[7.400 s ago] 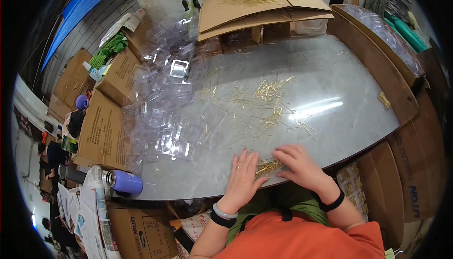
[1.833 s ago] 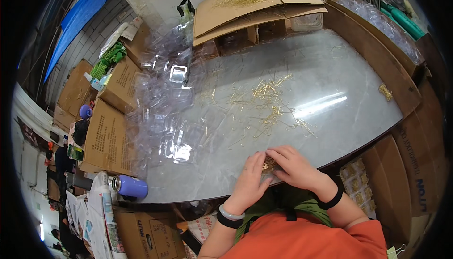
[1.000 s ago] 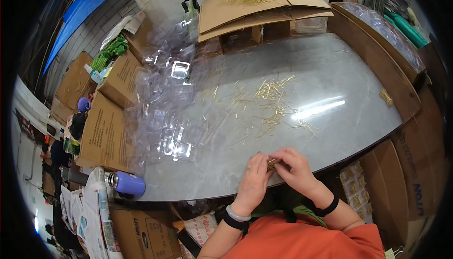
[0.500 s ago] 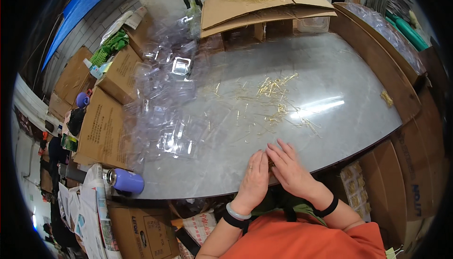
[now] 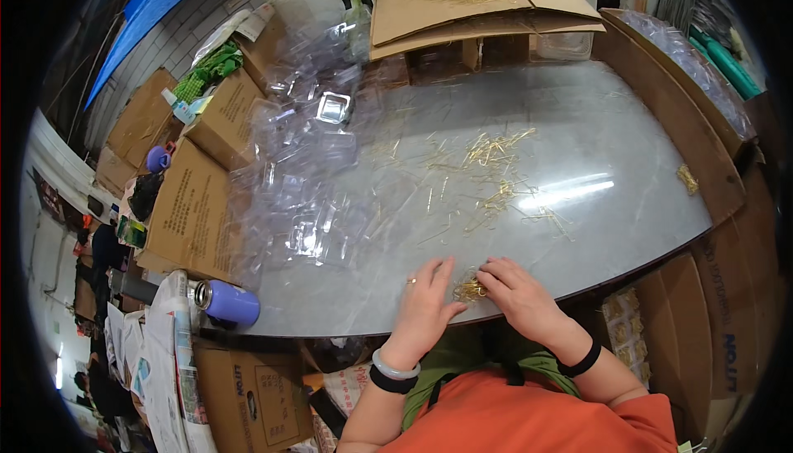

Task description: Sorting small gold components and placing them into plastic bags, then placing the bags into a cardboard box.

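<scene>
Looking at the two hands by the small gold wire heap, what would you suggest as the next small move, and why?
I would probably bring the left hand inward against the heap of gold wires: the right hand already touches its right side, while the left lies open beside it, seemingly not touching.

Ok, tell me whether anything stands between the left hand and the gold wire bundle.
Nothing visible does: only grey tabletop shows between the left hand and the gold wire bundle, which the right hand touches from its other side.
</scene>
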